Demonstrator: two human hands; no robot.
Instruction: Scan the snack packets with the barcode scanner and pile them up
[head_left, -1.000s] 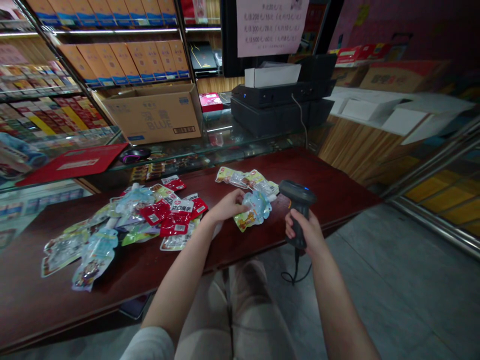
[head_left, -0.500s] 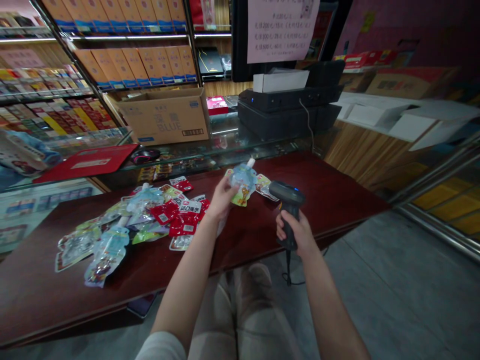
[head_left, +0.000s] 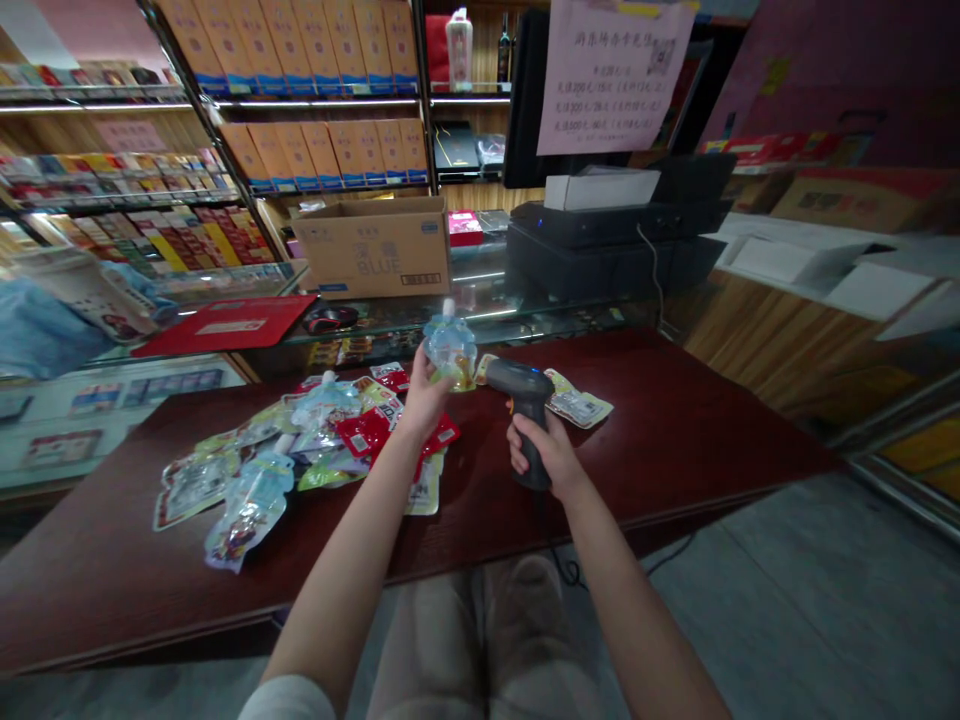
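Note:
My left hand (head_left: 421, 400) grips a light blue spouted snack pouch (head_left: 450, 350) and holds it upright above the dark red table (head_left: 675, 420). My right hand (head_left: 541, 452) is wrapped round the handle of a black barcode scanner (head_left: 523, 392), whose head sits just right of the pouch. A heap of snack packets (head_left: 330, 440), red, green and blue, lies on the table left of my hands. Two more packets (head_left: 576, 404) lie right of the scanner.
A glass counter (head_left: 480, 310) runs behind the table with a cardboard box (head_left: 377, 246), a red mat (head_left: 225, 322), a mouse (head_left: 328, 318) and a black register with printer (head_left: 615, 235). Shelves of goods (head_left: 150, 210) fill the back left. The scanner cable (head_left: 660, 560) trails on the floor.
My left hand picked the blue pouch up off the table and raised it upright. The scanner in my right hand moved left toward it. The view shifted up and right.

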